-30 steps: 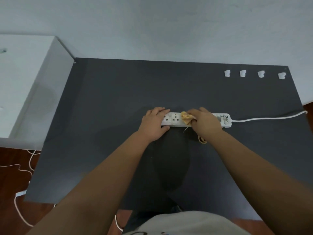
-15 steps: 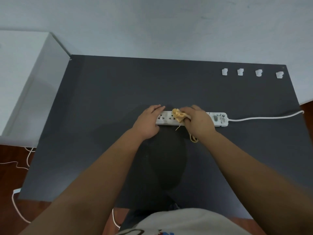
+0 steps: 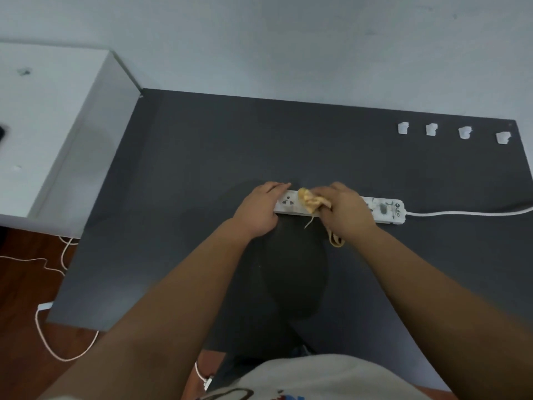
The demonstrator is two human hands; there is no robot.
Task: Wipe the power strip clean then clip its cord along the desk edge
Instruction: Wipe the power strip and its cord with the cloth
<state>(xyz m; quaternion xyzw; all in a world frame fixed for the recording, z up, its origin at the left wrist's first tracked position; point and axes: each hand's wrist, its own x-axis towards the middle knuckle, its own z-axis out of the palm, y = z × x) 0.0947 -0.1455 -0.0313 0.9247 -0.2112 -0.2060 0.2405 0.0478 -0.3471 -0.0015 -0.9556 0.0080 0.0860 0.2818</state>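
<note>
The white power strip (image 3: pixel 386 209) lies mid-desk (image 3: pixel 187 174), long axis left-right, cord (image 3: pixel 467 212) leaving rightward. The left hand (image 3: pixel 259 209) clamps its left end; the right hand (image 3: pixel 346 210) presses a bunched yellow cloth (image 3: pixel 310 200) on it. Its logo is unreadable.

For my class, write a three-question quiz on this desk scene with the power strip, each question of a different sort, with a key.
1. True or false: the right hand presses a yellow cloth onto the power strip.
2. How many white cord clips sit near the far right of the desk? A) two B) four C) six
3. Fill in: the left hand steadies the strip's ____ end, as the person sees it.

Key
1. True.
2. B; none holds the white cord yet, which trails off to the right.
3. Left.
</note>
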